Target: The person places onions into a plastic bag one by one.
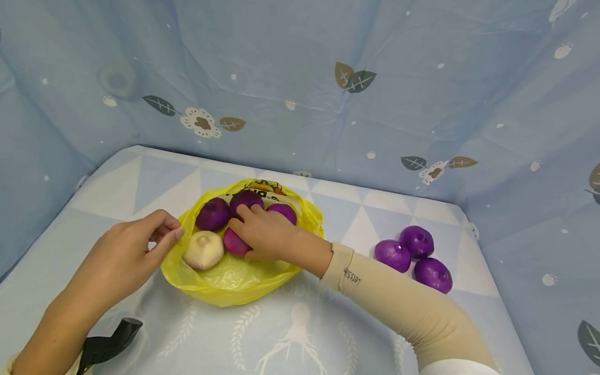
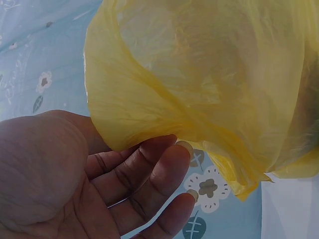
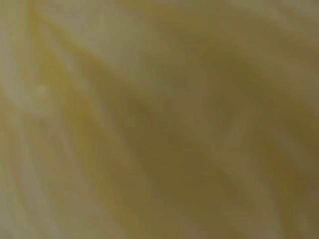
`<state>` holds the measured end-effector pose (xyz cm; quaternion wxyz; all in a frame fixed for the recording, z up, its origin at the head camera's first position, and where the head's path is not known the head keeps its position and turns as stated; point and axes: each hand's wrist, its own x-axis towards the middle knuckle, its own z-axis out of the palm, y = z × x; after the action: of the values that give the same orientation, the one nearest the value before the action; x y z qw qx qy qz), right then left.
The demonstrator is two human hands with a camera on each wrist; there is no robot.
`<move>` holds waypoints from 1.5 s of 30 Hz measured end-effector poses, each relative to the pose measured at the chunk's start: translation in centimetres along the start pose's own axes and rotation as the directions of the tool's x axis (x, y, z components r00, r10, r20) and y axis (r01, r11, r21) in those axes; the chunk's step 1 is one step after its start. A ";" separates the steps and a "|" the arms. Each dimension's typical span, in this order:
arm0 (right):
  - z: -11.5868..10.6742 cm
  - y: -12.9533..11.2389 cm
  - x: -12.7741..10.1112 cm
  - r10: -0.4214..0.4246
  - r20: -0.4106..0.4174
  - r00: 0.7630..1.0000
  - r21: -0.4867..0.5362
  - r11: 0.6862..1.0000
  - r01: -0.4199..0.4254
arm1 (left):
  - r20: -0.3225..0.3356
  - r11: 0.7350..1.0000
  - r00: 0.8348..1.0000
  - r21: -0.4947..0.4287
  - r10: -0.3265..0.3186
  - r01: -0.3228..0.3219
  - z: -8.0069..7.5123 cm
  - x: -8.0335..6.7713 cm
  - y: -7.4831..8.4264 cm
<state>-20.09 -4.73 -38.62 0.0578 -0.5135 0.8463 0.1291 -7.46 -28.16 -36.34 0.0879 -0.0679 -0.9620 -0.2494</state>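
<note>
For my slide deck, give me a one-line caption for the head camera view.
Right hand reaches among purple onions in a yellow bag while left hand holds its rim.

Onions counted, bag and table

Four purple onions [image 1: 213, 213] and one white onion [image 1: 203, 250] are lying under the right hand [image 1: 264, 234] in one yellow bag [image 1: 225, 284]; three purple onions [image 1: 414, 255] are sitting beyond its forearm.

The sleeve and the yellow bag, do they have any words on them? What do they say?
Sleeve: a small black word near the cuff, seen upside down; it seems to read "TESSIN", but it is too small to be sure.
Bag: orange and black print on the far rim, folded and too crumpled to read.
Wrist views: no text.
</note>
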 end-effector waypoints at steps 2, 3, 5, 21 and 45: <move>0.0 0.0 0.0 0.004 -0.006 1.000 0.003 1.000 -0.004 | 0.001 1.000 1.000 0.002 0.001 -0.001 0.0 0.1 0.0; 0.0 0.0 0.0 0.005 -0.009 1.000 0.005 1.000 -0.005 | 0.004 1.000 1.000 0.003 0.000 0.000 0.0 0.1 0.0; 0.0 0.0 0.0 0.003 -0.017 1.000 0.010 1.000 -0.003 | 0.007 1.000 1.000 0.005 -0.001 0.001 0.0 0.1 0.0; -1.4 0.7 -1.6 0.004 -0.010 1.000 0.061 0.998 -0.003 | -0.021 1.000 0.999 0.002 0.029 -0.029 0.0 0.4 -0.3; -3.9 2.2 -12.4 0.099 -0.164 0.981 0.136 0.988 -0.077 | -0.008 1.000 1.000 -0.021 0.020 -0.020 0.0 0.3 -0.3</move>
<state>-16.07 5.74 -31.62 0.0124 -0.4798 0.8767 0.0323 -7.80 -28.37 -36.37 0.0934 -0.0773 -0.9583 -0.2587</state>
